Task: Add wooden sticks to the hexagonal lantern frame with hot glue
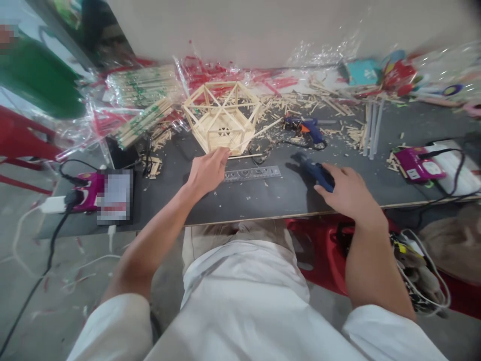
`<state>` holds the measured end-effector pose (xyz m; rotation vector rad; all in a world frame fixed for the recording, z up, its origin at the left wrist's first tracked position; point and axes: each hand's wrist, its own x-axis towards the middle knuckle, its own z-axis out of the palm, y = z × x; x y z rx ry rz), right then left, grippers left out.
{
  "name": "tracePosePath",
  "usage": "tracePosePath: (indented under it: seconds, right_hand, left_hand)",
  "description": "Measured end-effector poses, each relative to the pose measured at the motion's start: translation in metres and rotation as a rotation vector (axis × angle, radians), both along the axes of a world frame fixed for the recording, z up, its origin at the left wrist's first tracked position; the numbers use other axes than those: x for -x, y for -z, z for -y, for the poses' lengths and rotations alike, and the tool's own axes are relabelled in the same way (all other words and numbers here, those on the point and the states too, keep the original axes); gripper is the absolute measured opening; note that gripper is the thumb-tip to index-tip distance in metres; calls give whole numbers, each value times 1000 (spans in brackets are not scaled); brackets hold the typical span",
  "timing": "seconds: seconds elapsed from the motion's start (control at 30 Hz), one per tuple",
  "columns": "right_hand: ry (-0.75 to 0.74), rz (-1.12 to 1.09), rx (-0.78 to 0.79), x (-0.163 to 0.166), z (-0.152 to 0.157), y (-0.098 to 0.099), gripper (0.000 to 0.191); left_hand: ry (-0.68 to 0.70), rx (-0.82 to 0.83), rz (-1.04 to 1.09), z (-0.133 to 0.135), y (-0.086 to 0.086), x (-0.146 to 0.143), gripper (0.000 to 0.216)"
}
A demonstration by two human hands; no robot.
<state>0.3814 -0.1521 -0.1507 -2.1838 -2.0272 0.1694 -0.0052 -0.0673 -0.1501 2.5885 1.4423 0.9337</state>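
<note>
A hexagonal frame built of thin wooden sticks [221, 118] stands on the dark table [278, 193]. My left hand [207, 170] reaches to its near edge and touches it with the fingertips. My right hand [347, 193] rests on the table and is closed around a blue glue gun [317, 173]. A clear ruler [252, 174] lies flat between the two hands. A second blue and orange glue gun [306, 126] lies farther back, with a black cord trailing from it.
Bundles of wooden sticks in plastic wrap [145, 93] sit at the back left. Stick offcuts [300, 103] litter the back. Purple power strips [88, 190] [417, 164] with cables sit at both table ends. A red stool [330, 250] stands below.
</note>
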Motion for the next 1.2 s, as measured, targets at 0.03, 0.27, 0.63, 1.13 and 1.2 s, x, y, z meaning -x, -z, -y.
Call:
tracePosePath:
  seconds: [0.03, 0.27, 0.63, 1.13, 1.2]
  right_hand:
    - [-34, -6, 15, -10, -2, 3, 73]
    - [-100, 14, 99, -50, -17, 6, 80]
    - [-428, -247, -342, 35, -26, -44, 36]
    - [-790, -194, -727, 151, -104, 14, 23]
    - [-825, -219, -680, 150, -103, 20, 26]
  left_hand:
    - [1, 9, 2, -2, 1, 1, 41]
    - [74, 75, 43, -13, 5, 11, 41]
    - [99, 114, 26, -8, 5, 7, 39]
    - [144, -37, 72, -5, 6, 9, 37]
    - [148, -28, 72, -3, 6, 7, 37]
